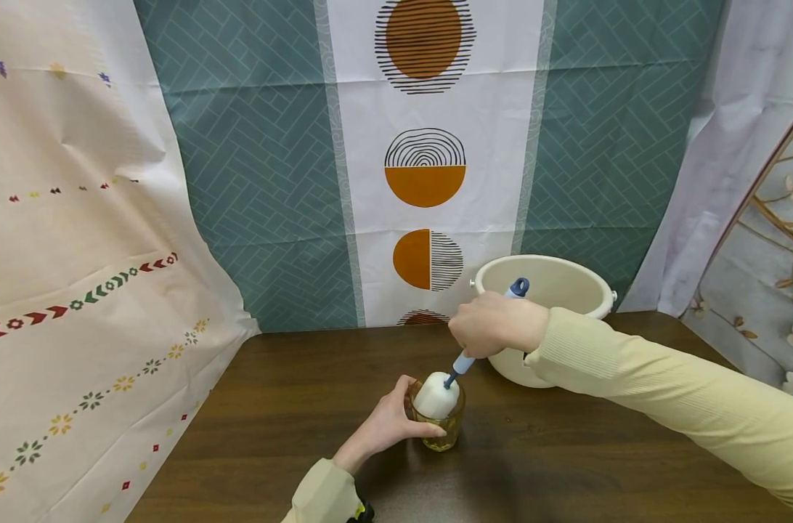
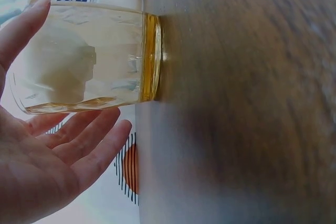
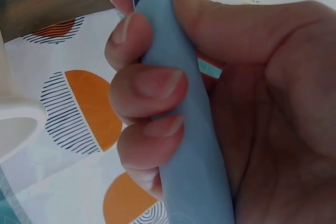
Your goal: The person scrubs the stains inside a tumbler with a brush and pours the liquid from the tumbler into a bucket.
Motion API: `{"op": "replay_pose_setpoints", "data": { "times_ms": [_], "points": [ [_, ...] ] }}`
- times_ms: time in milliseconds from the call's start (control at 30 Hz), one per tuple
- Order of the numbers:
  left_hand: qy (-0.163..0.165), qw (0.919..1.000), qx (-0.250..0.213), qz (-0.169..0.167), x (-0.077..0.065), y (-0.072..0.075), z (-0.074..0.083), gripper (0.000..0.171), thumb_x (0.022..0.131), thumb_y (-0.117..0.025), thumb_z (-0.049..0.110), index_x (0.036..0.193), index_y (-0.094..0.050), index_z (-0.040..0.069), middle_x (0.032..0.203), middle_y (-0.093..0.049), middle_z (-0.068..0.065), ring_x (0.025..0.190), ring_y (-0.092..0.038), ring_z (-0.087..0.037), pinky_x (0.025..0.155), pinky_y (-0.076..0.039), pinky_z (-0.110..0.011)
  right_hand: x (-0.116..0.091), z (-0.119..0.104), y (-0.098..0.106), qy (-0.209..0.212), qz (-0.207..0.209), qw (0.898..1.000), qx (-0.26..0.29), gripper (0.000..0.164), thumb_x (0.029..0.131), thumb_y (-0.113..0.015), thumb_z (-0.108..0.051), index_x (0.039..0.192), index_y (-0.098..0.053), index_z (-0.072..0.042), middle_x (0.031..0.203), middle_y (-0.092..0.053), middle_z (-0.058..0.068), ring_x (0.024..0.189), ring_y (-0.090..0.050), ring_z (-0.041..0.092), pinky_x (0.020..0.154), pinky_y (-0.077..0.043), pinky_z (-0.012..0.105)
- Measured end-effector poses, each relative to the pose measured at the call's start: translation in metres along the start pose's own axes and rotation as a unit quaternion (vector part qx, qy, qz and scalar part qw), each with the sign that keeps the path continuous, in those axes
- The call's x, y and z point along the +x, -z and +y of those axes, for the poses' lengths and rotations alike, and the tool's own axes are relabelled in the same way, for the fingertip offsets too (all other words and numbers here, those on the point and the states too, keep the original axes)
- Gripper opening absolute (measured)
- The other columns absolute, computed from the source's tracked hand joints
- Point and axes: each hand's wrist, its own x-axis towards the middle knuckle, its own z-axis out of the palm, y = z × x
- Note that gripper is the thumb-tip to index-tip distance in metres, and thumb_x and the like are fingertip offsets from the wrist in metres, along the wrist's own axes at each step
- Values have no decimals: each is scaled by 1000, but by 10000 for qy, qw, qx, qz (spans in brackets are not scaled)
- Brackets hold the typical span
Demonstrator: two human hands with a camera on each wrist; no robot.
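An amber glass cup (image 1: pixel 445 434) stands on the brown table, and my left hand (image 1: pixel 391 421) holds it round the side with thumb and fingers. In the left wrist view the clear cup (image 2: pixel 113 56) shows a pale sponge head (image 2: pixel 58 66) inside it. My right hand (image 1: pixel 497 325) grips the light blue handle of a bottle brush (image 1: pixel 464 363), which slants down to the left. The brush's white sponge head (image 1: pixel 437 396) is partly inside the cup's mouth. Close up in the right wrist view, fingers curl round the handle (image 3: pixel 181 103).
A cream bucket (image 1: pixel 540 272) stands at the back right of the table (image 1: pixel 292 407), behind my right wrist. Patterned cloths hang behind the table (image 1: pixel 259 181) and along both sides. A label shows on the bucket in the left wrist view.
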Motion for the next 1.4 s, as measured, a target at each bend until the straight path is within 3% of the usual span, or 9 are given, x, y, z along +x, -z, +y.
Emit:
{"op": "replay_pose_setpoints", "data": {
  "times_ms": [467,1000,1400],
  "points": [
    [-96,9999,-111,-16,-1,-1,-2,58,69,-79,29,110,-41,12,97,-52,3,87,-51,-17,71,-41,-36,-3,2,-5,-213,-29,9997,126,25,82,-67,-20,60,-55,-14,55,-48,-5,52,-44,11,46,-37,26],
    [-84,9999,-137,-30,-2,-1,0,55,70,-79,28,106,-41,12,92,-52,0,84,-49,-19,68,-40,-37,-10,2,-10,-430,142,9990,-6,23,80,-62,-14,61,-51,-12,54,-42,-3,50,-39,11,44,-34,27],
    [-77,10000,-43,1,0,-2,0,59,68,-79,33,109,-42,11,98,-51,1,88,-49,-21,70,-40,-38,-16,-9,2,-549,97,9984,-115,19,79,-58,-7,62,-51,-11,54,-41,-2,48,-37,11,44,-31,27]
  ]
}}
